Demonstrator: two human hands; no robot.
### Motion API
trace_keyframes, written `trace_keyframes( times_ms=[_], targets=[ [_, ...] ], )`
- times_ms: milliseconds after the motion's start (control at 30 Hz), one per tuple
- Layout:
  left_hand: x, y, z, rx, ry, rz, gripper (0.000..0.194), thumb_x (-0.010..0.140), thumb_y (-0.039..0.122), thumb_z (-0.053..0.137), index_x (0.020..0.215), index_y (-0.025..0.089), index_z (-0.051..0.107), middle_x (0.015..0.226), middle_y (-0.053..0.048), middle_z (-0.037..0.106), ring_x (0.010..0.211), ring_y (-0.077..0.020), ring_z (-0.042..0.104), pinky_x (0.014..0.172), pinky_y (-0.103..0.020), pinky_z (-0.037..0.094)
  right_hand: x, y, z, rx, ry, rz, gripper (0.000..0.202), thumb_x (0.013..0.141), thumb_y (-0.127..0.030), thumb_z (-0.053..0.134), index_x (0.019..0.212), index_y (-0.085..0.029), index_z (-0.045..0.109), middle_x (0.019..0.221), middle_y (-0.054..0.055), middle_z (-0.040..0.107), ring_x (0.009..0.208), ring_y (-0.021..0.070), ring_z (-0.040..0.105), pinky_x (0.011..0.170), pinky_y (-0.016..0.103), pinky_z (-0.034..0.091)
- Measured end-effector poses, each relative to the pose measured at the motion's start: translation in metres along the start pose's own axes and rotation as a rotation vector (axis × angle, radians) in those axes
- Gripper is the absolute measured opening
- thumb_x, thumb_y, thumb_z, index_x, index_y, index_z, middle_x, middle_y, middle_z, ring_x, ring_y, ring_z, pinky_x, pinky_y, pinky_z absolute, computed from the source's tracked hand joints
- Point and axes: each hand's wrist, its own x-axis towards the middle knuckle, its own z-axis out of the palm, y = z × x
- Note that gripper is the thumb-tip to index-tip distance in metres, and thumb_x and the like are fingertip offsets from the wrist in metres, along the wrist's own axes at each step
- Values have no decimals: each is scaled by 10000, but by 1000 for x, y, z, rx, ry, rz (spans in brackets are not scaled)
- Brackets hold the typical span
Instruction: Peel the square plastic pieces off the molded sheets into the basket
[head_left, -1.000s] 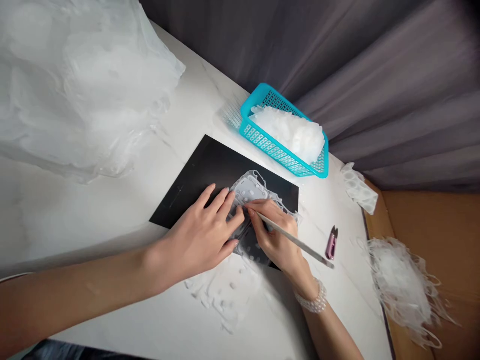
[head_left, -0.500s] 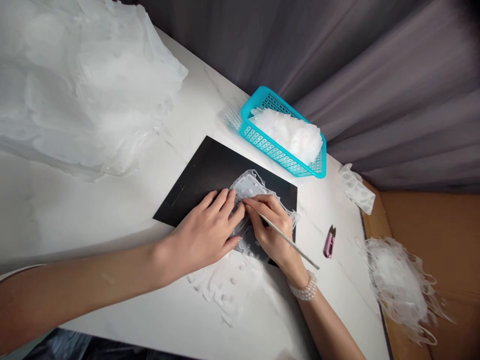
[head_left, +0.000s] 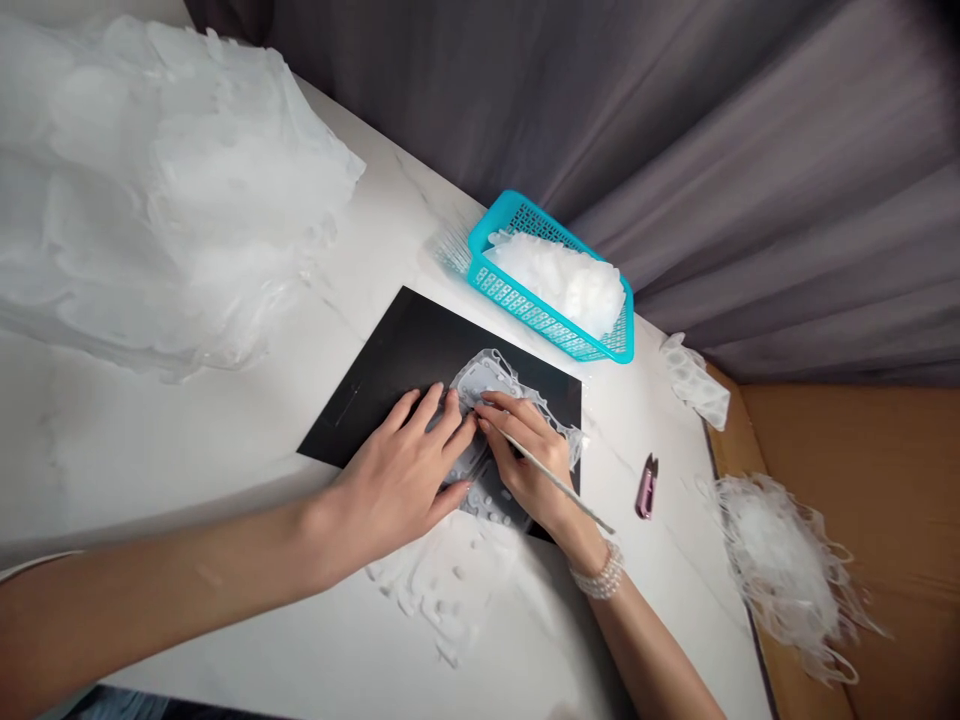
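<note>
A translucent, dotted silicone-like sheet (head_left: 482, 376) with ragged edges lies on a black mat (head_left: 409, 340) and hangs past its near edge onto the table. My left hand (head_left: 401, 465) rests flat on the sheet and the mat, fingers spread, holding nothing. In a pen-like grip, my right hand (head_left: 534, 462) is closed around a thin pale stick-like tool (head_left: 571, 495). The tool's tip points at the sheet close beside my left fingers; my fingers hide whether it touches.
Behind the mat stands a turquoise basket (head_left: 540, 317) holding white translucent pieces. Small pink snips (head_left: 646, 490) lie at the right. A tangle of clear strips (head_left: 780, 570) sits by a cardboard box (head_left: 862, 460). A large translucent heap (head_left: 165, 190) covers the left of the marble-patterned table (head_left: 300, 640).
The view has shifted slightly, so most things sit a little further left. My left hand stays spread on the sheet and my right hand keeps its grip on the tool.
</note>
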Motion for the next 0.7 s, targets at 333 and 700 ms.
trace_keyframes(
  times_ms=[333,700],
  targets=[
    [-3,0,-1,-48,24,-38,572,966,451,429,1395,85,529,1507,-251,413,1396,-395,388,1120,-564,322,-5,14,3,-89,-176,-151,396,988,-115,426,1367,-176,523,1387,158,580,1370,251,470,1135,498,419],
    [-3,-1,4,-37,5,-55,604,958,458,437,1475,145,440,1533,-231,382,1412,-385,370,1123,-589,299,9,52,-49,410,372,653,181,873,-322,672,967,-200,768,980,54,759,878,189,719,768,290,578]
  ],
)
